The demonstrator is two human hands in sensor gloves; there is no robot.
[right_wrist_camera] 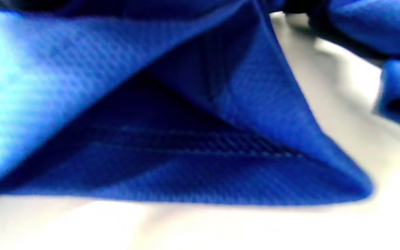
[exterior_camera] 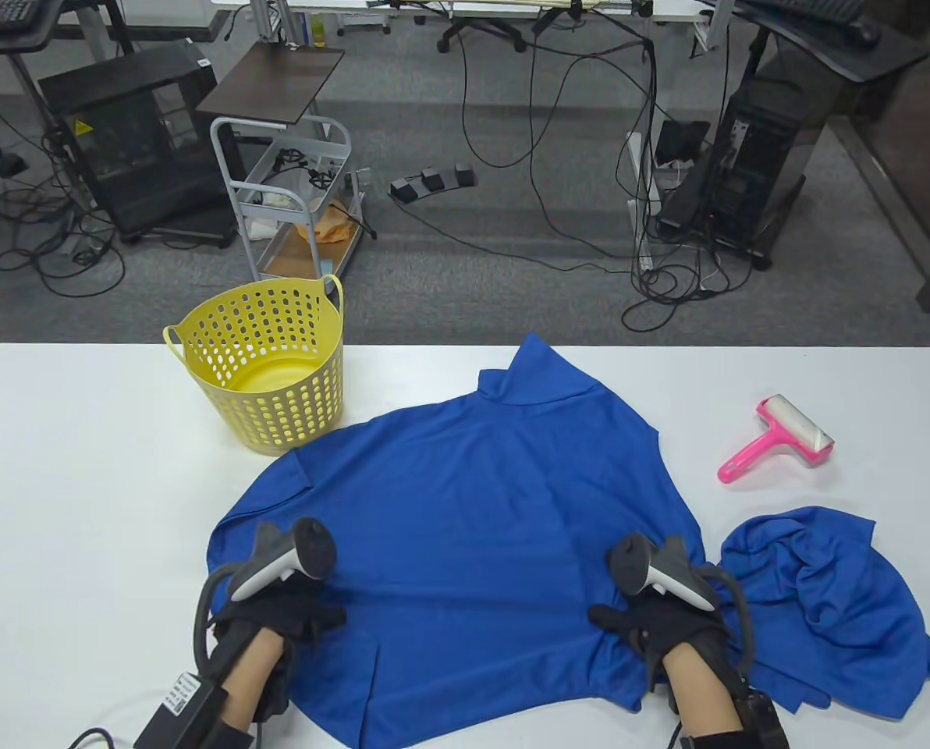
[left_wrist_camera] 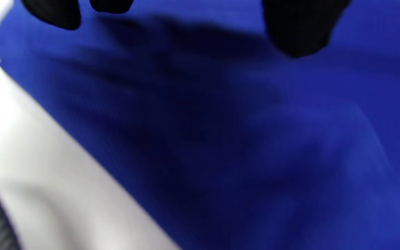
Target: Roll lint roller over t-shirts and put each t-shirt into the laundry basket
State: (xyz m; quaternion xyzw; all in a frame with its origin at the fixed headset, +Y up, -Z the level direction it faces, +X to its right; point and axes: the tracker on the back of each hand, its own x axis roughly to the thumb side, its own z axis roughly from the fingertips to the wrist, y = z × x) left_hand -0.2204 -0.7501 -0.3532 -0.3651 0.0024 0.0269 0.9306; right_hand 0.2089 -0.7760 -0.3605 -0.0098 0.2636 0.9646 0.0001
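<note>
The t-shirt (exterior_camera: 465,538) lies spread on the table (exterior_camera: 67,468), seemingly to flatten it for rolling. The right hand (exterior_camera: 656,624) pinches its near hem, lifting it; the left hand (exterior_camera: 285,612) rests on it, grip unclear. The lint roller (exterior_camera: 777,438) lies beyond the right hand, the basket (exterior_camera: 266,363) beyond the left.

Office-lab: computer towers (exterior_camera: 754,168), floor cables (exterior_camera: 559,226).

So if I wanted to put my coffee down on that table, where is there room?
Bare white table lies left of the yellow basket, and a strip behind the pink lint roller. The middle is crowded by the spread blue t-shirt, with a crumpled second t-shirt near right.
</note>
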